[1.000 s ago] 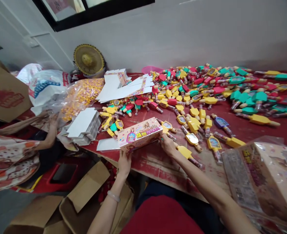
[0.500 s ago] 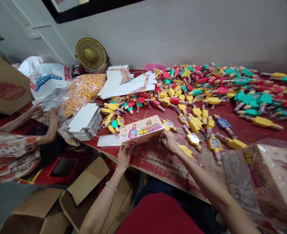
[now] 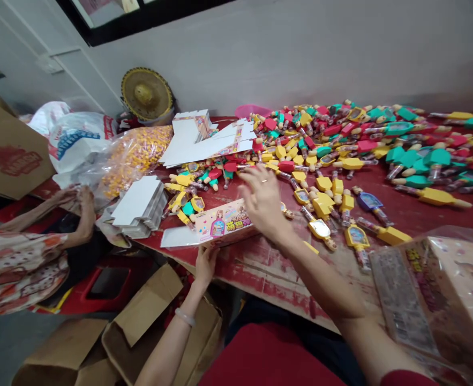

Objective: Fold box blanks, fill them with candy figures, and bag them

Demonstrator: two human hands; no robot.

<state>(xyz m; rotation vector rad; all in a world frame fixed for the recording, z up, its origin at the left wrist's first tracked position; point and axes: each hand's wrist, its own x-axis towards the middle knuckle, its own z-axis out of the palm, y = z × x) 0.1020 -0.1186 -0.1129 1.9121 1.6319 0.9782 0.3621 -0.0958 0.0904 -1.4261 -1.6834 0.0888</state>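
A pink printed cardboard box (image 3: 224,222) rests at the front of the red table, its picture side towards me. My left hand (image 3: 206,262) grips its lower front edge, the thumb against the front. Over the box's right part, my right hand (image 3: 266,203) is raised with fingers apart and a ring on one finger. It holds nothing and covers the right end of the print; whether it touches the box I cannot tell. A clear plastic sheet (image 3: 178,237) lies by the box's left end. Yellow paddle-shaped toys (image 3: 320,228) lie just beyond my right hand.
A heap of red, green and yellow toys (image 3: 332,131) covers the back. Flat white cartons (image 3: 137,201) are stacked left; a bag of orange pieces (image 3: 140,155) sits behind. Wrapped boxes (image 3: 449,289) stand right. A co-worker's hands (image 3: 75,201) handle plastic. Open brown cartons (image 3: 143,311) stand below.
My right hand has let go of the box's right end and risen up and left over it, fingers spreading. My left hand keeps its grip.
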